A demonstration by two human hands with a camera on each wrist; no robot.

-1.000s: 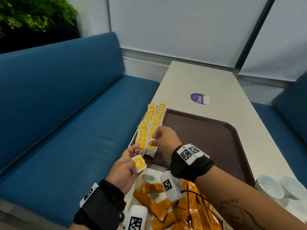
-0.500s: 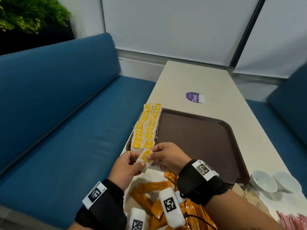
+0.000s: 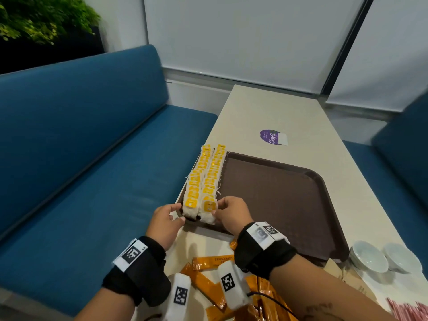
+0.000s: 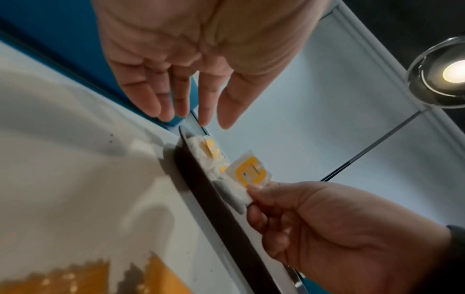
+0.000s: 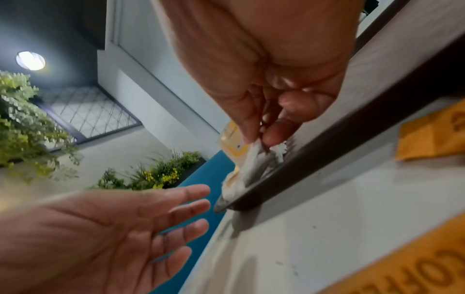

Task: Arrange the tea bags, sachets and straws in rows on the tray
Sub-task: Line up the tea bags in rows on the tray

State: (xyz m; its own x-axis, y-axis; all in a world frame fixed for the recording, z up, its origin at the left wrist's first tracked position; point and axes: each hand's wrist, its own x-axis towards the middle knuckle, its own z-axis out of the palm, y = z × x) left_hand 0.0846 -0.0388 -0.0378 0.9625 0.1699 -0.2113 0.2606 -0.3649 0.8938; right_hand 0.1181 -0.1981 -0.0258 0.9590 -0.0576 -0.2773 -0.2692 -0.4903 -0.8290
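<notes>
Two rows of white tea bags with yellow tags (image 3: 203,179) run along the left side of the brown tray (image 3: 278,195). My right hand (image 3: 228,210) pinches the nearest tea bag (image 3: 208,210) (image 4: 247,179) (image 5: 247,157) of the right row at the tray's near rim. My left hand (image 3: 166,218) (image 4: 191,111) (image 5: 176,210) hovers just left of the near left corner, fingers straight and empty. Orange sachets (image 3: 215,283) lie loose on the table in front of the tray.
Two small white bowls (image 3: 384,257) stand at the right, off the tray's near right corner. Red-striped packets (image 3: 410,311) show at the bottom right. A purple sticker (image 3: 271,136) lies beyond the tray. A blue bench (image 3: 81,181) runs along the table's left edge.
My left hand passed the tea bag to my right hand and drew back open. My right hand carried it forward to the near end of the right row on the tray.
</notes>
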